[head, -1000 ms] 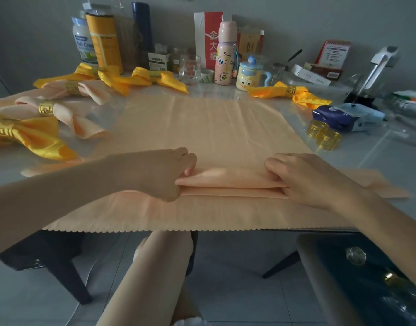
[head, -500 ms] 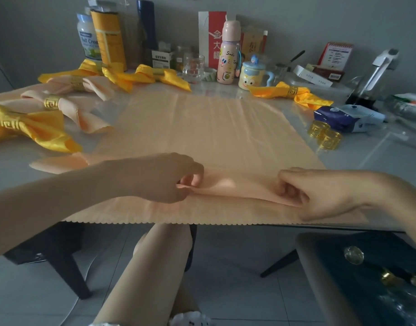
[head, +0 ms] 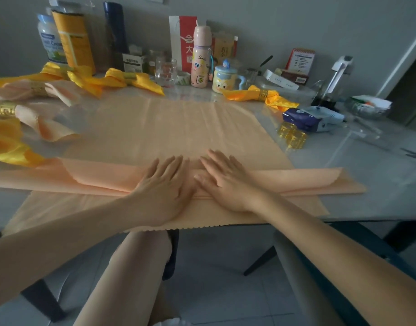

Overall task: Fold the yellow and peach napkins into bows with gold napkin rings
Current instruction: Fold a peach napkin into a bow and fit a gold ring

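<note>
Spread over a glossy table [head: 343, 165]: a peach napkin [head: 178, 128], its near part gathered into a flat pleated band [head: 91, 177] running left to right. Pressed on the middle of that band, side by side: left hand [head: 165, 184] and right hand [head: 226, 182], palms down, fingers straight and slightly spread, gripping nothing.

Under both palms, the band; beyond the fingertips, the unfolded rest of the napkin; toward the wrists, its scalloped hem overhanging the table edge. Just right of the napkin, two spare gold napkin rings [head: 291, 135]. Left of it, a finished peach bow [head: 25, 114]; beyond it, a yellow bow [head: 122, 80].

Likely trouble: pleats springing open or skewing once pressure lifts, slick cloth sliding on the smooth top, or the overhanging hem dragging the folds off line.
</note>
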The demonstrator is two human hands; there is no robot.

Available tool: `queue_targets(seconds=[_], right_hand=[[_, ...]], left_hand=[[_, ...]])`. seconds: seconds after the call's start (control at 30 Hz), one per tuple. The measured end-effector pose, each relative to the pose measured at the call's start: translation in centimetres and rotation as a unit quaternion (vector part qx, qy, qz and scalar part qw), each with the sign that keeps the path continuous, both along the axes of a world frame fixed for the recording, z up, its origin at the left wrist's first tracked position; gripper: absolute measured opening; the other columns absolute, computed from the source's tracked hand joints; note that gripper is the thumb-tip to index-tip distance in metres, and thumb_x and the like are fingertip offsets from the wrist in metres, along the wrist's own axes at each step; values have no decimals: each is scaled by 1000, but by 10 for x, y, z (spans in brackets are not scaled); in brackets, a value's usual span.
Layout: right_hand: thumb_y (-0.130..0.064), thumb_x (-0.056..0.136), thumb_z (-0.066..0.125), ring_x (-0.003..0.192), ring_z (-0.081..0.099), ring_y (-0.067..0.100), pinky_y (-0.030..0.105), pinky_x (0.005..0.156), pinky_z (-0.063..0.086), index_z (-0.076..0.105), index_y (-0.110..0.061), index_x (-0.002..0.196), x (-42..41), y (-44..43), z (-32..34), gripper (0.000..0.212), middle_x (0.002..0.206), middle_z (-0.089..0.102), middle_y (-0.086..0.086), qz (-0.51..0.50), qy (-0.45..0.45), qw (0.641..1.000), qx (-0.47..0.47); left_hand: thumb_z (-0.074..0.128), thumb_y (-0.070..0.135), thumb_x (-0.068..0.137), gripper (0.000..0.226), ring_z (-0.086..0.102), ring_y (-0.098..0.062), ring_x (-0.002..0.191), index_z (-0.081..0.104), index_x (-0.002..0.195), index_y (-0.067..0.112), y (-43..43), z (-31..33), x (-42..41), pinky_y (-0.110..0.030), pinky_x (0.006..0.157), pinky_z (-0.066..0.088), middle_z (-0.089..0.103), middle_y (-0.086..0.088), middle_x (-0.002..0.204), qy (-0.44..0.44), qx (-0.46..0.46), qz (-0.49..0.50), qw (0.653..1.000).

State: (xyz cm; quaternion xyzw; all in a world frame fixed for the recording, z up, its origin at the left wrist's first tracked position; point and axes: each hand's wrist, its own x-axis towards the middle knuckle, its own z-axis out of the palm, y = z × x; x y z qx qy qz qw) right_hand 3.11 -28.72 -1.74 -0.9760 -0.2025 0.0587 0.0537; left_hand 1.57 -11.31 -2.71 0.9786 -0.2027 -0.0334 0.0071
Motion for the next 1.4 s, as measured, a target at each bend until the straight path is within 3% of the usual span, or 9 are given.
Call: queue_targets(seconds=[0.23,0.37,0.47,0.67,0.9,1.0,1.1,1.27,1.4], right_hand=[[-52,94,31,140,19,11,25,112,12,29,-18,145,-6,-71,10,61,152,24,-3,-35,-28,999,29],[-32,82,66,93,53,7,10,76,37,58,-25,105,3,-87,31,25,99,57,-9,-75,33,990,116],[-33,73,66,67,48,8,20,63,36,59,-17,82,17,-91,48,20,75,54,-7,-86,142,984,67],[-21,83,63,62,47,5,22,62,35,63,-20,80,56,-85,71,3,63,54,-15,-106,145,980,82],[-18,84,59,87,54,17,23,73,42,56,-15,94,138,-79,48,11,99,61,4,-164,34,977,130],[-24,82,59,100,52,18,29,83,40,57,-20,105,152,-81,35,23,110,55,1,-171,-20,982,79],[-20,85,57,114,45,21,31,92,32,58,-20,115,146,-73,32,30,117,49,0,-93,-157,983,-18],[-29,86,60,97,53,19,34,85,41,66,-15,100,129,-60,17,21,100,58,1,31,-165,981,93],[-20,84,58,84,58,21,32,71,47,67,-12,85,124,-61,8,12,86,60,1,60,-193,974,103]], left_hand=[[44,33,94,61,14,-22,137,14,146,21,16,37,20,-36,110,17,15,0,147,148,-56,14,987],[66,37,79,42,50,-14,94,49,115,24,29,60,44,-26,77,41,49,6,103,184,-36,69,980],[70,47,75,27,52,-13,78,54,80,25,34,69,58,-25,66,40,53,8,82,210,48,52,975],[72,38,78,23,60,-9,66,61,71,20,51,85,104,-22,61,46,62,10,67,288,14,36,957],[70,40,80,42,52,-21,81,60,105,8,44,78,182,-25,61,35,56,-8,94,127,-41,66,989],[72,38,78,65,47,-24,115,45,132,15,39,62,196,-28,87,38,48,-9,127,87,-62,84,991],[67,34,81,45,43,-21,117,52,124,27,34,51,190,-30,92,32,47,-1,122,-20,-21,-8,1000],[48,55,72,53,53,-13,98,68,107,20,37,30,178,-32,87,44,57,1,102,-3,-114,-129,985],[50,26,83,22,64,-15,76,72,83,20,37,26,170,-20,62,50,63,3,81,-151,-100,-223,958]])
